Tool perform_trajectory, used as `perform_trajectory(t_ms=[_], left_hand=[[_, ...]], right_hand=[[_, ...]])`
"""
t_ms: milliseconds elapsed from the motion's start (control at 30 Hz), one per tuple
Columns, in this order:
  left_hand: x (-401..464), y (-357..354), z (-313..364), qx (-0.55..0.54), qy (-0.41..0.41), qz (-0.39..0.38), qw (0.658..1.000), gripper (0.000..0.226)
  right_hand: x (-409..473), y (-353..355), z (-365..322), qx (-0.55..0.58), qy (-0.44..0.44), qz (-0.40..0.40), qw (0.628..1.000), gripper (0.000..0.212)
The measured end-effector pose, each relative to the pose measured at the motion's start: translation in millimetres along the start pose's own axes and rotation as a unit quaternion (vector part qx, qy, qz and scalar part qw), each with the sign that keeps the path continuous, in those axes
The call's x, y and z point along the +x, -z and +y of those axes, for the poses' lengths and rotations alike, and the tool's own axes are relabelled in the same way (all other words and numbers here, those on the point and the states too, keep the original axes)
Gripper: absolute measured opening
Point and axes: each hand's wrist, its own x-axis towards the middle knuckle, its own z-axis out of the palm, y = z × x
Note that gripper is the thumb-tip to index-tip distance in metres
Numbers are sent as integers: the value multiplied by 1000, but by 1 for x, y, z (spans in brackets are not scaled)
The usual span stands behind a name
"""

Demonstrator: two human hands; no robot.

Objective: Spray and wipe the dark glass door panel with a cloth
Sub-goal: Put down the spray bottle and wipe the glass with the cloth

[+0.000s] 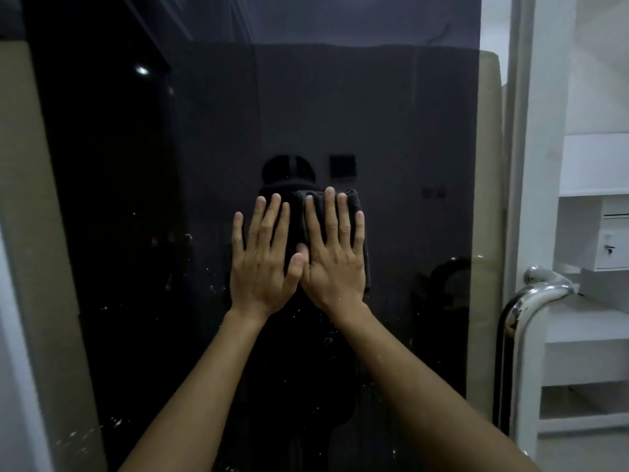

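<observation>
The dark glass door panel (pixel 391 131) fills the middle of the view and mirrors the room behind me. A dark folded cloth (pixel 350 199) lies flat against the glass at mid height. My left hand (pixel 263 260) and my right hand (pixel 335 257) press on it side by side, fingers straight and spread, thumbs touching. The cloth shows only above my fingertips and along the right edge of my right hand. Small white specks and droplets (pixel 326 338) dot the glass below my wrists. No spray bottle is in view.
A curved chrome door handle (pixel 531 301) stands at the panel's right edge. White shelving with a small drawer unit (pixel 609 243) lies beyond it on the right. A beige door frame (pixel 30 233) runs down the left side.
</observation>
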Motion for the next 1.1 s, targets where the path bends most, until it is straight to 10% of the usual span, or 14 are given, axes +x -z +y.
perform_trajectory(t_ms=[1100], left_hand=[[-54,54,-180,51,121,53,990,70]], right_hand=[[5,-6,-43,5,-97,40,994,72]])
